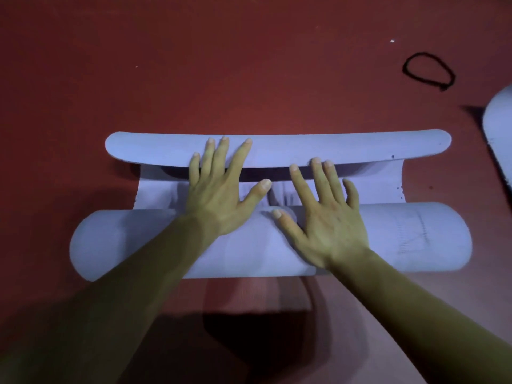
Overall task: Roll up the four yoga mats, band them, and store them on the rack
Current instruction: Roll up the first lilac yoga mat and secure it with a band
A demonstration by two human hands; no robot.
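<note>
A pale lilac yoga mat (401, 239) lies across the red floor, rolled into a thick tube near me. A short flat stretch of it runs ahead, and its far end (304, 146) curls upward. My left hand (221, 189) lies flat with straight, spread fingers, palm on the roll and fingertips on the curled far end. To its right, my right hand (327, 214) presses flat on the roll, fingers spread toward the curled end. A black elastic band (428, 70) lies as a loop on the floor at the far right, apart from the mat.
Part of another pale lilac mat (498, 134) shows at the right edge. The red floor (194, 65) surrounds everything. A dark shadow falls on the floor just below the roll, between my forearms.
</note>
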